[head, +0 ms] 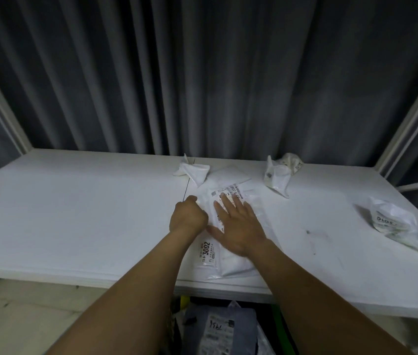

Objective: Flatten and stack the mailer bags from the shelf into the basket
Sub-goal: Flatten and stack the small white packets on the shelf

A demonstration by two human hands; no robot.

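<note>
Right hand (238, 226) is flat on the white mailer bag (231, 262), fingers (228, 201) spread wide, so the bag sits right under them on the shelf (74, 213). Left hand (188, 217) is curled shut, touching the bag's left edge; can't tell whether it pinches anything.

Dim, cool light — soft focus throughout, wide-angle bending at edges, faint vignetted corners.

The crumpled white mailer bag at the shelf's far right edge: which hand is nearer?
Right. The right hand lies flat nearer the crumpled white mailer bag; the left hand sits farther left.
</note>
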